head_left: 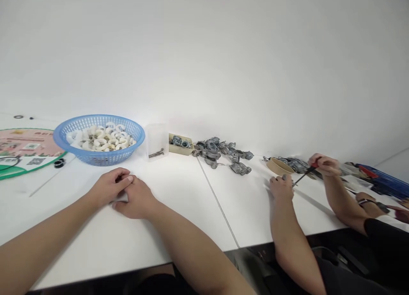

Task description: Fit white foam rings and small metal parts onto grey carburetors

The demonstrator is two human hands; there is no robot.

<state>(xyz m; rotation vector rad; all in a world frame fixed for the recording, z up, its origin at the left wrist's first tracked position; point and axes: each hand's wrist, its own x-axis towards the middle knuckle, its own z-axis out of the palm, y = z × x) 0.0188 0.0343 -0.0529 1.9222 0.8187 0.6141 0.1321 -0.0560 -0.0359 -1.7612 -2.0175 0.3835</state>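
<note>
Your left hand (110, 186) and right hand (136, 197) clench a small white piece (121, 197); a loose grip could drop it onto the counter (182, 205).

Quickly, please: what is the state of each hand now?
Left grip: closed, seemingly on a small white object.
Right grip: closed on the same object.

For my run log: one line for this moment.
left hand touching right hand | white piece between them | blue plastic basket ahead | co-worker's screwdriver
</note>
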